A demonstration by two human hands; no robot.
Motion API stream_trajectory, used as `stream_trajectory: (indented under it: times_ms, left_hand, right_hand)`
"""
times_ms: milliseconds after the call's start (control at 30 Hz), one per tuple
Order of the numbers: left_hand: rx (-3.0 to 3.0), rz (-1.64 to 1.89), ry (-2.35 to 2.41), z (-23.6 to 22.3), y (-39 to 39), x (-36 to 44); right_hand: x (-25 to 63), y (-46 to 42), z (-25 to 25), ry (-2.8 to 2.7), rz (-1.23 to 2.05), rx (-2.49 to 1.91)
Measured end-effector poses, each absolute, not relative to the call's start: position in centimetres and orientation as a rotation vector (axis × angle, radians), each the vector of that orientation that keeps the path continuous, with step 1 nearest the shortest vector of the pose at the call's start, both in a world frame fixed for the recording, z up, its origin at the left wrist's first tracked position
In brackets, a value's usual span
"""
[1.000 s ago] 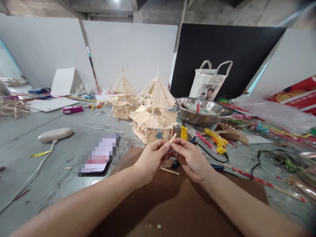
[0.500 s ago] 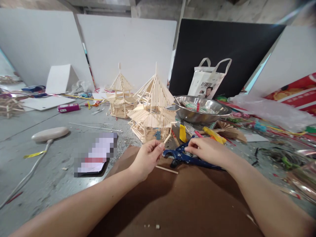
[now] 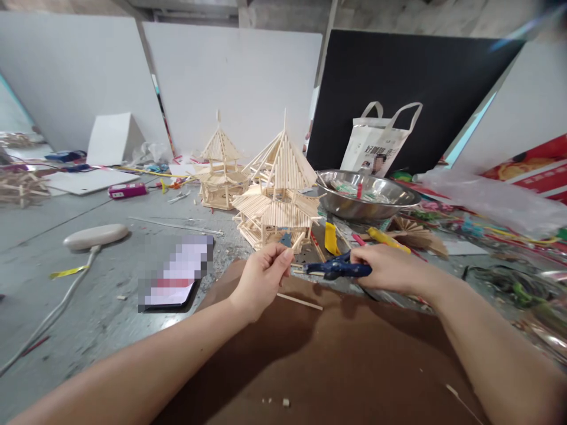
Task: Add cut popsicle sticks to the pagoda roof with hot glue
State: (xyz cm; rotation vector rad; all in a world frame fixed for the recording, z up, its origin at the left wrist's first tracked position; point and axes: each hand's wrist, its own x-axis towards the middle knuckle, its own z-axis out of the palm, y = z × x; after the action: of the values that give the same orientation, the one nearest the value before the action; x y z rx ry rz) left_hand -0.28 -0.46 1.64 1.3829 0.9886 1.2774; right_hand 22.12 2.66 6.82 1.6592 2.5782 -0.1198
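My left hand (image 3: 261,276) pinches a short pale wooden stick (image 3: 297,242) that points up and to the right. My right hand (image 3: 387,268) is closed round blue-handled cutters (image 3: 335,268), lifted off the brown board (image 3: 319,354), their tip pointing left toward the stick. A loose wooden stick (image 3: 300,301) lies on the board below both hands. Just beyond the hands stands a wooden-stick pagoda model (image 3: 277,198), with a second, smaller pagoda (image 3: 220,171) behind it to the left.
A steel bowl (image 3: 376,203) sits to the right of the pagodas, with a yellow glue gun (image 3: 387,239) and a white tote bag (image 3: 375,144) near it. A phone (image 3: 175,274) and a white cabled device (image 3: 95,236) lie at left. Clutter and cables fill the right side.
My right hand left the stick, took hold of the blue cutters on the board and lifted them toward the stick. My left hand has kept the stick.
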Motion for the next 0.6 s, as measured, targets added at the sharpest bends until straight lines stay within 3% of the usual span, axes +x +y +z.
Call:
stream_trajectory:
  times_ms: [167, 233, 467, 600]
  left_hand:
    - [1.344, 1.332, 0.961, 1.9, -0.7, 0.0]
    - [1.330, 1.316, 0.938, 1.8, -0.9, 0.1]
    - [1.244, 1.155, 0.839, 1.5, -1.4, 0.6]
    - [1.152, 1.122, 0.816, 1.5, -1.2, 0.6]
  right_hand:
    - [23.1, 2.3, 8.8, 2.857, -0.048, 2.008]
    - [23.2, 2.0, 9.0, 2.957, -0.203, 2.194]
    - [21.2, 1.3, 7.9, 2.557, -2.180, 2.212]
    - [20.1, 1.4, 7.1, 2.339, -2.603, 1.997]
